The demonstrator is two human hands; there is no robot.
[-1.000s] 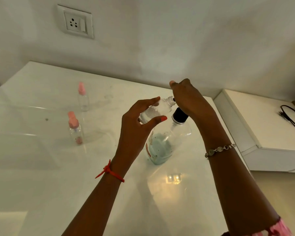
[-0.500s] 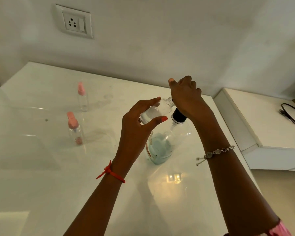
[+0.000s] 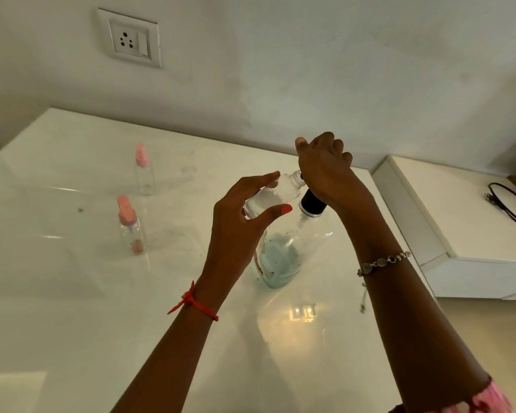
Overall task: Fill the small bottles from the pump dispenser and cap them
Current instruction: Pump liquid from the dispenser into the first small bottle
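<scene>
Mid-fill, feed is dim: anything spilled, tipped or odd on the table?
No spill shows. The small clear uncapped bottle in the left hand tilts toward the black-collared clear pump dispenser under the right hand. The nearer pink-capped clear bottle and the farther pink-capped bottle stand upright. Only a dark speck marks the white tabletop.

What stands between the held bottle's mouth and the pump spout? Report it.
Nothing visible. The left hand holds the uncapped small bottle with its mouth at the head of the pump dispenser, under the right hand; the spout itself is hidden.
</scene>
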